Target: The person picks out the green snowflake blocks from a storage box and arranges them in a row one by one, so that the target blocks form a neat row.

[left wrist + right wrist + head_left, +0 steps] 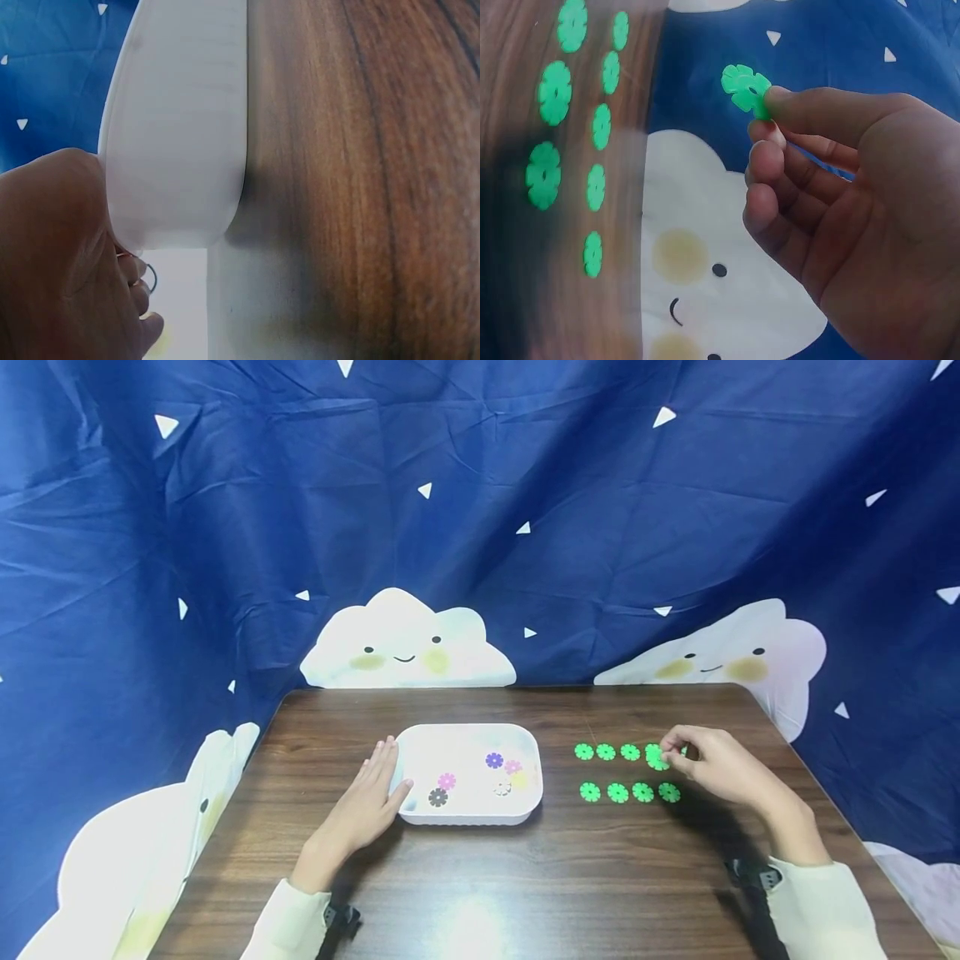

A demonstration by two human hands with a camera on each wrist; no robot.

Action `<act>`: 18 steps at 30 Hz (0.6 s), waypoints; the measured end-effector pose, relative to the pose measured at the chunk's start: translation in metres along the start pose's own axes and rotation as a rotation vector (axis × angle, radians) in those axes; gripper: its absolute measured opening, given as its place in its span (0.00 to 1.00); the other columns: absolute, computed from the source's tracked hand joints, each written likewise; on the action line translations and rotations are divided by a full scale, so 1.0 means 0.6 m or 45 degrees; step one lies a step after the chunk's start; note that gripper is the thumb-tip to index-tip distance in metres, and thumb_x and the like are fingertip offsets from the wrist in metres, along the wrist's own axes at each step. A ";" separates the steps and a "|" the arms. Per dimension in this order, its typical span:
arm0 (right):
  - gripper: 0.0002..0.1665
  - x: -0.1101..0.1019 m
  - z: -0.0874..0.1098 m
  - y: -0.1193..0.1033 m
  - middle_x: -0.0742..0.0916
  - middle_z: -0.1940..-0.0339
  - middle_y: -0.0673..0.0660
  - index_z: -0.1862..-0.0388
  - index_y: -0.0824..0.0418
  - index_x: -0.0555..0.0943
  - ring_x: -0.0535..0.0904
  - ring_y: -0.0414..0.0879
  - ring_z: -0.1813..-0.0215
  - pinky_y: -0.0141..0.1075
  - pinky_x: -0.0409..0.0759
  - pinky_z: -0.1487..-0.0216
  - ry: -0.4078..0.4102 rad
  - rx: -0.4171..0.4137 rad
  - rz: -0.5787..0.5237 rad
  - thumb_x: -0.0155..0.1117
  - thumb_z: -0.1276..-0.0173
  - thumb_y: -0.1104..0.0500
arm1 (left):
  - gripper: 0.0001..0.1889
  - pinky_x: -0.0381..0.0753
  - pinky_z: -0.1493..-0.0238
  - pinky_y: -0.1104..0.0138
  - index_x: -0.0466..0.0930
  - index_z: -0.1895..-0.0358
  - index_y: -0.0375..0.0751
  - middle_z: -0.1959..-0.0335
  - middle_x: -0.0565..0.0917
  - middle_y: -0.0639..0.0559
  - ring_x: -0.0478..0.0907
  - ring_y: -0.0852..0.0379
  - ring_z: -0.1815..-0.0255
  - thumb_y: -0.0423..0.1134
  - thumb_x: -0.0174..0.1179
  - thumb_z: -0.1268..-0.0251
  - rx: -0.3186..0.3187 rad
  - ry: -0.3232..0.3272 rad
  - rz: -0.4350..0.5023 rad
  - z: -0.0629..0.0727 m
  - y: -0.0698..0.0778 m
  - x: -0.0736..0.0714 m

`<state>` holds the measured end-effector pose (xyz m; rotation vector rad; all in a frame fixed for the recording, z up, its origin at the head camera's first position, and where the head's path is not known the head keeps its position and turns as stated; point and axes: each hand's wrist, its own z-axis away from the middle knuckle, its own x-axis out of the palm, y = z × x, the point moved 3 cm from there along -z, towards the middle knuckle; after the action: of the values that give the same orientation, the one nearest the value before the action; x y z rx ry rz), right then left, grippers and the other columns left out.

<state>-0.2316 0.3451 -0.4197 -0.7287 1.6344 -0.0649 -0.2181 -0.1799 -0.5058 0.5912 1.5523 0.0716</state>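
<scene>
My right hand (pixel 712 764) pinches a green snowflake disc (pixel 739 82) between thumb and forefinger, raised above the table. The other fingers are curled in toward the palm. Below it lie two rows of green discs, a far row (pixel 606 752) and a near row (pixel 617 792). At the left end of a white tray (pixel 468 818), my left hand (pixel 363 802) rests against the rim with straight fingers. Close up, the left wrist view shows that hand (pixel 60 255) touching the tray wall (pixel 176 127).
Inside the tray lie several loose discs, among them a purple one (pixel 493 761), a pink one (pixel 447 781) and a black one (pixel 438 797). The brown wooden table (pixel 465 877) ends at a blue curtain (pixel 480 527) with clouds on it.
</scene>
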 end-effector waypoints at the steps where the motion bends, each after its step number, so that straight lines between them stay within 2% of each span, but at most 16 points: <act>1: 0.05 0.000 0.003 0.004 0.84 0.70 0.43 0.62 0.54 0.85 0.74 0.31 0.69 0.31 0.75 0.68 0.006 -0.001 0.000 0.73 0.29 0.63 | 0.41 0.53 0.13 0.40 0.45 0.14 0.28 0.12 0.48 0.34 0.46 0.35 0.10 0.55 0.45 0.12 0.000 0.000 -0.001 0.000 0.000 0.000; 7: 0.05 0.001 0.022 0.029 0.85 0.72 0.45 0.62 0.56 0.85 0.75 0.29 0.71 0.30 0.77 0.69 0.019 0.039 -0.033 0.72 0.29 0.65 | 0.41 0.53 0.13 0.40 0.46 0.15 0.27 0.12 0.48 0.33 0.47 0.34 0.11 0.54 0.45 0.12 0.011 0.013 0.008 -0.001 0.003 -0.002; 11: 0.03 0.004 0.034 0.043 0.87 0.70 0.49 0.60 0.60 0.84 0.77 0.29 0.71 0.30 0.80 0.70 -0.006 0.107 -0.079 0.71 0.28 0.66 | 0.41 0.53 0.14 0.39 0.46 0.15 0.27 0.12 0.48 0.33 0.47 0.33 0.11 0.55 0.45 0.12 0.009 0.013 0.003 0.000 0.001 -0.002; 18: 0.03 0.014 0.054 0.075 0.86 0.68 0.52 0.56 0.62 0.84 0.77 0.33 0.74 0.30 0.80 0.72 -0.057 0.263 -0.143 0.69 0.25 0.64 | 0.41 0.53 0.13 0.40 0.44 0.14 0.29 0.11 0.46 0.35 0.46 0.35 0.10 0.55 0.44 0.12 0.004 -0.003 0.012 0.000 -0.001 -0.001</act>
<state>-0.2209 0.3883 -0.4538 -0.6573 1.5170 -0.2916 -0.2184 -0.1803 -0.5056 0.6006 1.5474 0.0757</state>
